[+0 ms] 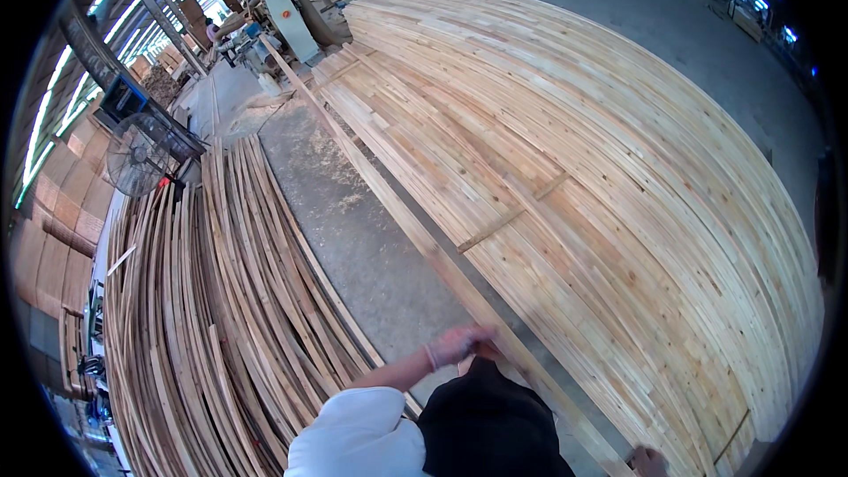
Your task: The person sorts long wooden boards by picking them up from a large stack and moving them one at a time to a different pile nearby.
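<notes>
A long, narrow wooden strip runs diagonally from a machine at the far left down to my body. My left hand, slightly blurred, is closed at the strip's left edge, its fingers reaching over the wood. At the lower edge of the picture, my right hand is curled beside the near part of the same strip; only part of this hand shows. Just to the right of the strip lies a broad layer of pale, knotty wooden strips, set side by side.
Rough wooden strips lie stacked on the left. Sawdust covers part of the grey floor between the stacks. A standing fan and a machine with a pale cabinet stand farther off. Two crosswise battens, one a brown batten, rest on the layer.
</notes>
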`<state>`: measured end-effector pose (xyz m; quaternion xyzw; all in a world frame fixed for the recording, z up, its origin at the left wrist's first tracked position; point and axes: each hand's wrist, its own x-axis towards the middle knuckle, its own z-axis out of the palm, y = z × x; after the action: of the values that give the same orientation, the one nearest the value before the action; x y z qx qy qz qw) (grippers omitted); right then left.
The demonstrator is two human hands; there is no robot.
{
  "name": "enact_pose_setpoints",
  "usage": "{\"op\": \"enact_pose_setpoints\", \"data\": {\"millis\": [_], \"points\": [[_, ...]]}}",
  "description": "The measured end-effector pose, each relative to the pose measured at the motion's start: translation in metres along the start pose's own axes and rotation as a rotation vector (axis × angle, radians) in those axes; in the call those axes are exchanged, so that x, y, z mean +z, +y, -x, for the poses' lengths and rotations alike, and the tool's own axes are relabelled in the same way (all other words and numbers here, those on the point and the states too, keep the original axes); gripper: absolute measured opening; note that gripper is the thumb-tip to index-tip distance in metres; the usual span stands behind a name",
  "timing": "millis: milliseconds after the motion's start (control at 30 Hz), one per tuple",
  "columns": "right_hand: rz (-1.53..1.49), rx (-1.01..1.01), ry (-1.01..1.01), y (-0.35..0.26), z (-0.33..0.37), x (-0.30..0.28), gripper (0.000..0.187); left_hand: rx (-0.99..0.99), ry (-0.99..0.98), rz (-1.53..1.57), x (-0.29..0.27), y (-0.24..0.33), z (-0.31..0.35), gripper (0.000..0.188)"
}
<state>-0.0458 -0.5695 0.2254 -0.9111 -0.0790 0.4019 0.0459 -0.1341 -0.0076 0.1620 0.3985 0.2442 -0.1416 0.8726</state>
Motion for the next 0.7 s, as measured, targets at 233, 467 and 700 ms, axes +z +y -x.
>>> {"op": "enact_pose_setpoints", "data": {"millis": [233,467,700], "points": [[-0.361,0.312,0.165,0.028,0.101,-0.002,0.054,0.394,0.432,0.158,-0.085,0.149,-0.021,0.033],[-0.670,0.092,0.371,-0.208,0.076,-0.047,0.048,0.530,0.549,0.185,-0.200,0.256,-0.056,0.040],[-0.284,0.132,0.538,-0.337,-0.003,-0.031,0.055,0.588,0.358,0.558,-0.254,0.286,-0.086,0.048]]}}
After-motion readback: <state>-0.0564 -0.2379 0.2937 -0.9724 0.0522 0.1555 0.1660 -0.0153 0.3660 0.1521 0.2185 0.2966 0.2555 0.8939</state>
